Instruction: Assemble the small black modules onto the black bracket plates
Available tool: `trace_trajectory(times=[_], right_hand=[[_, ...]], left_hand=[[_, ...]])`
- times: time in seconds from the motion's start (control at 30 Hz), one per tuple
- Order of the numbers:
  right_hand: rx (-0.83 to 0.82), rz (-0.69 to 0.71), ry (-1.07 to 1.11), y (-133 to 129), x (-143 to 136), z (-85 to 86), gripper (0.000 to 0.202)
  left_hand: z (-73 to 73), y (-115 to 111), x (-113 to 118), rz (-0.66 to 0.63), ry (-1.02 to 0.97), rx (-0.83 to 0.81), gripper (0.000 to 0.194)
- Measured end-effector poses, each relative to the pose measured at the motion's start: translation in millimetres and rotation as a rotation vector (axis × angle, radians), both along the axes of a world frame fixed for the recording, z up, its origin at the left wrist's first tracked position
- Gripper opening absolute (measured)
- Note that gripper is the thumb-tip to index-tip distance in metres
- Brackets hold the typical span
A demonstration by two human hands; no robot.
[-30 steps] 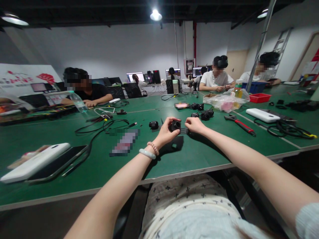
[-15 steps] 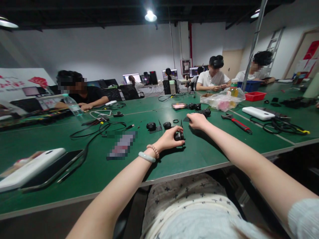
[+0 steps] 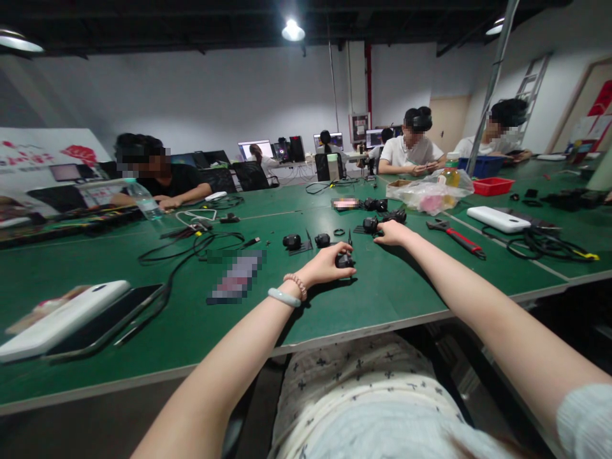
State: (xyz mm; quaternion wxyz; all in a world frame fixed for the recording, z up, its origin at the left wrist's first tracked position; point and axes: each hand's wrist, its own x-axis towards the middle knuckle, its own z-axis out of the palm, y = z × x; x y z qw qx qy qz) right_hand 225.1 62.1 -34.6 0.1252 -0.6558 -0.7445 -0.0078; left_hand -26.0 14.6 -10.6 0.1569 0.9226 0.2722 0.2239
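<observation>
My left hand (image 3: 329, 264) is closed around a small black rounded part (image 3: 345, 261), its thumb and fingers on either side, close above or on the green table. My right hand (image 3: 396, 233) is beside another black part (image 3: 370, 224), its thumb and forefinger slightly apart at that part's right side. This second part sits by a flat dark bracket with thin prongs. To the left are two similar black parts, one (image 3: 292, 241) by a pronged bracket (image 3: 301, 247) and another (image 3: 323, 240). A black ring (image 3: 339, 232) lies between the hands, farther back.
An adjustable wrench (image 3: 459, 242) with red-black handles lies at right, near a white power bank (image 3: 498, 219) and cables. Phones, a blurred-out flat item (image 3: 238, 275), a cable (image 3: 191, 248) and a water bottle (image 3: 143, 199) are at left. A plastic bag (image 3: 433, 194) stands farther back. Co-workers sit opposite.
My right hand has shifted right, uncovering the black part that was hidden under its fingers. The left hand stays around its part. The view has shifted slightly.
</observation>
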Motion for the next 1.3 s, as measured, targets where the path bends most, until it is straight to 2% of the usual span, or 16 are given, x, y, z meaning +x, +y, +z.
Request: trace_trajectory(times=[0.23, 0.43, 0.5, 0.53, 0.63, 0.73, 0.87, 1.07, 1.3], right_hand=[[0.048, -0.043, 0.080, 4.6, -3.2, -6.3, 0.040], [0.071, -0.010, 0.166, -3.2, -10.4, 2.0, 0.037], [0.055, 0.065, 0.276, -8.9, -18.6, 5.6, 0.037], [0.015, 0.143, 0.404, -11.9, -23.8, 7.0, 0.038], [-0.176, 0.388, 0.817, -20.3, -39.6, 9.4, 0.040], [-0.330, 0.510, 0.989, -26.6, -49.3, 9.2, 0.037], [-0.425, 0.544, 1.041, -30.6, -52.3, 7.5, 0.037], [-0.353, 0.617, 0.975, -31.9, -57.2, 5.9, 0.040], [-0.318, 0.632, 0.959, -33.8, -63.6, 5.0, 0.040]], left_hand=[[-0.3, 1.3, -1.0, -0.006, -0.001, -0.010, 0.046], [0.0, 1.6, -0.7, 0.009, -0.008, -0.030, 0.046], [-0.9, 2.5, -0.7, 0.027, -0.029, -0.040, 0.047], [-1.7, 3.3, -0.8, 0.039, -0.041, -0.039, 0.048], [-4.8, 7.4, -2.0, 0.092, -0.055, -0.019, 0.050], [-7.8, 12.3, -3.6, 0.134, -0.048, 0.007, 0.051], [-9.7, 15.4, -4.4, 0.160, -0.065, 0.017, 0.051], [-7.6, 13.2, -4.4, 0.169, -0.082, 0.007, 0.058], [-5.2, 9.4, -3.9, 0.138, -0.072, 0.021, 0.058]])
